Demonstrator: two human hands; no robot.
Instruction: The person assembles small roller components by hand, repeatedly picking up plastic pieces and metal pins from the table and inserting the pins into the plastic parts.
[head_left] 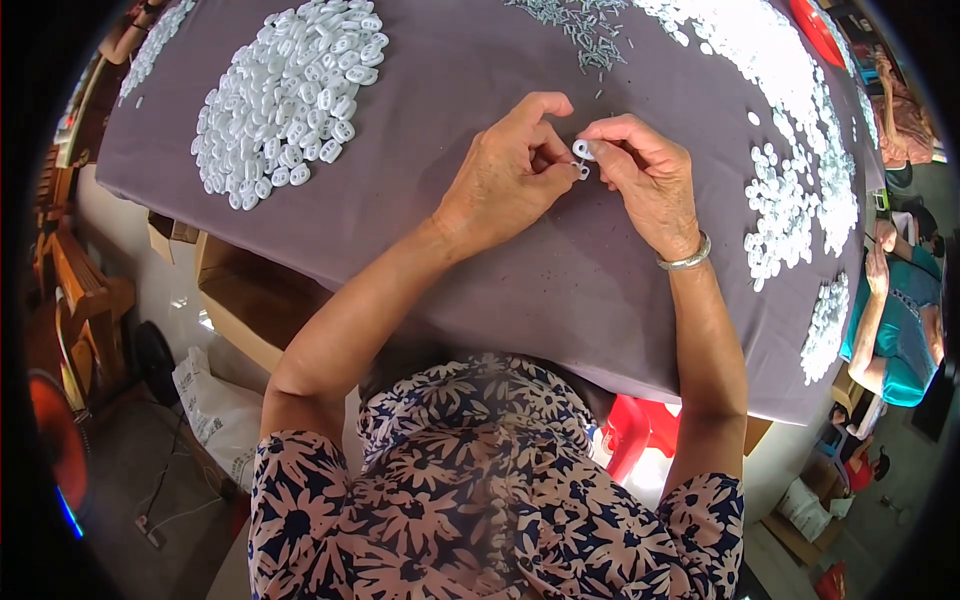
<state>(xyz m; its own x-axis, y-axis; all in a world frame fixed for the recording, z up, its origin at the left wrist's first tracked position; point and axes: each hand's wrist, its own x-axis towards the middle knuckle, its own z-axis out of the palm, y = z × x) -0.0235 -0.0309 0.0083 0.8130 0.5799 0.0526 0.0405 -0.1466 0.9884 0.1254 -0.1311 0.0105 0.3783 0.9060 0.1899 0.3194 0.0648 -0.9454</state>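
Observation:
My left hand (500, 180) is closed in a pinch, thumb and finger on a small white plastic piece (581, 171). Just above it, my right hand (652, 185) grips a rounded white plastic piece with a hole (583, 149) between thumb and forefinger. The two pieces almost meet; whether they touch I cannot tell. Beyond my hands lies a scatter of thin grey pieces (595, 50) that look like tiny springs. A heap of oval white plastic pieces with holes (290, 100) stands at the far left. More small white pieces (785, 215) spread along the right side.
A brown cloth covers the table (440, 310). Part of a red tray (818, 32) shows at the far right. People sit around the table, one in a teal top (900, 330). Below on the left are a cardboard box (240, 300) and a white sack (215, 415).

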